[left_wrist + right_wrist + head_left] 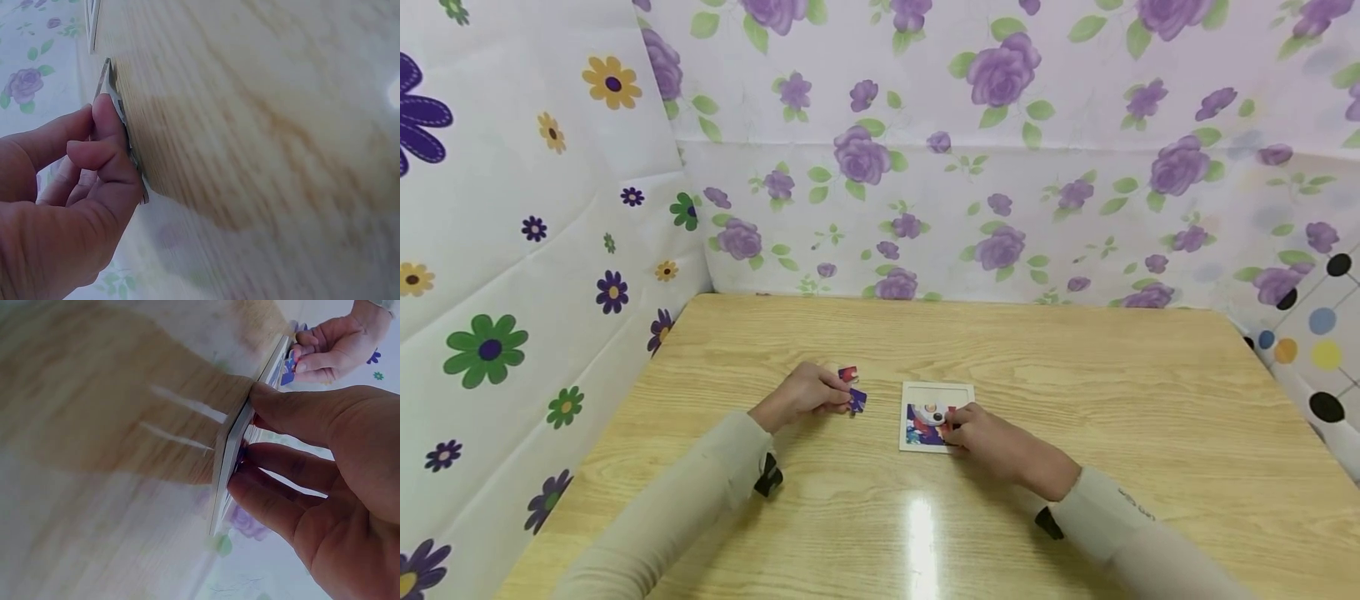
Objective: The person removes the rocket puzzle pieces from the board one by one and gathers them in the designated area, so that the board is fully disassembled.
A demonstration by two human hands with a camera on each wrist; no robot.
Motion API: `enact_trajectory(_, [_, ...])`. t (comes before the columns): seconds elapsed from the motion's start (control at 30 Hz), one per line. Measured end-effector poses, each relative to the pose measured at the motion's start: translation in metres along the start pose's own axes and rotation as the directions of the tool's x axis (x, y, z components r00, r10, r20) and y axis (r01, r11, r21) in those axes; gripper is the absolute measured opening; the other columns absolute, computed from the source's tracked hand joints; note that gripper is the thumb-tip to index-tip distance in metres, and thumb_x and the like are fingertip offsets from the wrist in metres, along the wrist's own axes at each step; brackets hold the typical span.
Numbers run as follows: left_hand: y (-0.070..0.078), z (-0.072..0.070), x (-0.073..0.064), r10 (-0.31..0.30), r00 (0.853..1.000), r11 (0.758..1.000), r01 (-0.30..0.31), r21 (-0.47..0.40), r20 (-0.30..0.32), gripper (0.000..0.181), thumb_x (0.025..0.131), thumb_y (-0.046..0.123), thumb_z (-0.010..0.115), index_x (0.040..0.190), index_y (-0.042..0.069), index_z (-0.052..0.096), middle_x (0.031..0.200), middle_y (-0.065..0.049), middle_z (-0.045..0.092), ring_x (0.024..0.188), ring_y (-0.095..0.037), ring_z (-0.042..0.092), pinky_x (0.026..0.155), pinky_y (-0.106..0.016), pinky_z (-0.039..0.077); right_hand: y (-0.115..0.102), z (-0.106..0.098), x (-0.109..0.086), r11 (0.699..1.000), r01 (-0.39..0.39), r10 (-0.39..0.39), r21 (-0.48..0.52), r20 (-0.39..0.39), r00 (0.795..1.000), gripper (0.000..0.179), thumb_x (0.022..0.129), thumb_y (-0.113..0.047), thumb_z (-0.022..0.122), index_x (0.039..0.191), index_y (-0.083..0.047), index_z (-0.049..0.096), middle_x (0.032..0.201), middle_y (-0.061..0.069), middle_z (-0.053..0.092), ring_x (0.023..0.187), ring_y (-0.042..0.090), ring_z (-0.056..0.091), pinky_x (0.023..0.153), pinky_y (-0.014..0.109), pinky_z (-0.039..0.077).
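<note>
Left hand point(811, 391) pinches a purple piece point(858, 402), I note, with the frame point(903, 433) on the tabletop point(827, 517) to its right, nearer the right hand point(992, 435), whose fingers touch the frame's right side, gripping what I cannot tell.

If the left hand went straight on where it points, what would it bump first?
The left hand would probably meet the frame first, beyond the pieces at its fingertips; its height is unclear, so it might pass above.
</note>
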State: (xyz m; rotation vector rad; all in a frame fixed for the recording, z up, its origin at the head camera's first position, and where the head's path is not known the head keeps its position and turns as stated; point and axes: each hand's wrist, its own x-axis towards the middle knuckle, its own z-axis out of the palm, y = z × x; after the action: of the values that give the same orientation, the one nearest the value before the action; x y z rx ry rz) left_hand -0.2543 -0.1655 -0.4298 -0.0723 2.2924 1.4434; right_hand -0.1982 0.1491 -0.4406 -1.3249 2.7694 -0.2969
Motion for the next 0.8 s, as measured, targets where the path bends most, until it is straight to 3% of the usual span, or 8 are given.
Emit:
enact_trajectory(0.17, [0.003, 0.002, 0.002, -0.011, 1.0, 1.0, 0.011, -0.001, -0.001, 0.015, 0.093, 0.001, 0.069, 0.105, -0.006, 0.074, 0.082, -0.012, 0.074, 0.062, -0.011, 0.066, 0.054, -0.023, 0.042, 0.002, 0.001, 0.0, 1.0, -0.003, 0.003, 0.001, 0.011, 1.0, 0.021, 0.095, -0.001, 0.066, 0.113, 0.002, 0.074, 0.126, 0.022, 0.062, 0.111, 0.034, 0.059, 0.09, 0.04, 0.053])
enact_trajectory(0.33, [0.006, 0.006, 0.005, 0.007, 1.0, 0.998, -0.006, 0.063, -0.021, 0.014, 0.092, 0.001, 0.071, 0.103, -0.005, 0.075, 0.084, -0.011, 0.073, 0.064, -0.013, 0.068, 0.057, -0.024, 0.048, 0.002, 0.002, 0.0, 1.0, -0.008, 0.008, 0.006, 0.012, 1.0, 0.02, 0.095, -0.002, 0.066, 0.113, 0.001, 0.075, 0.125, 0.02, 0.063, 0.109, 0.031, 0.059, 0.089, 0.039, 0.053])
enact_trajectory(0.47, [0.008, 0.01, 0.007, 0.025, 0.999, 0.993, -0.02, 0.113, -0.048, 0.012, 0.09, 0.001, 0.073, 0.101, -0.004, 0.076, 0.094, -0.012, 0.072, 0.074, -0.018, 0.073, 0.067, -0.027, 0.057, 0.002, 0.001, 0.001, 1.0, -0.003, 0.003, -0.001, 0.013, 1.0, 0.02, 0.095, -0.001, 0.066, 0.113, 0.0, 0.075, 0.125, 0.021, 0.063, 0.108, 0.032, 0.059, 0.088, 0.038, 0.053])
enact_trajectory(0.67, [0.011, 0.011, 0.007, 0.059, 0.994, 0.973, -0.037, 0.227, -0.091, 0.012, 0.086, 0.008, 0.08, 0.095, 0.001, 0.079, 0.101, -0.01, 0.073, 0.081, -0.017, 0.073, 0.072, -0.03, 0.057, 0.002, 0.0, 0.001, 1.0, 0.005, -0.005, -0.007, 0.012, 1.0, 0.02, 0.094, 0.0, 0.066, 0.111, 0.0, 0.076, 0.124, 0.022, 0.063, 0.107, 0.032, 0.059, 0.088, 0.038, 0.053])
enact_trajectory(0.8, [0.011, 0.011, 0.007, 0.061, 0.993, 0.976, -0.039, 0.213, -0.098, 0.011, 0.085, 0.007, 0.08, 0.094, 0.001, 0.079, 0.099, -0.01, 0.072, 0.079, -0.017, 0.072, 0.069, -0.031, 0.057, 0.002, 0.0, 0.0, 1.0, 0.011, -0.011, -0.012, 0.003, 1.0, 0.019, 0.094, 0.001, 0.066, 0.109, -0.001, 0.076, 0.123, 0.02, 0.064, 0.107, 0.032, 0.059, 0.088, 0.037, 0.053])
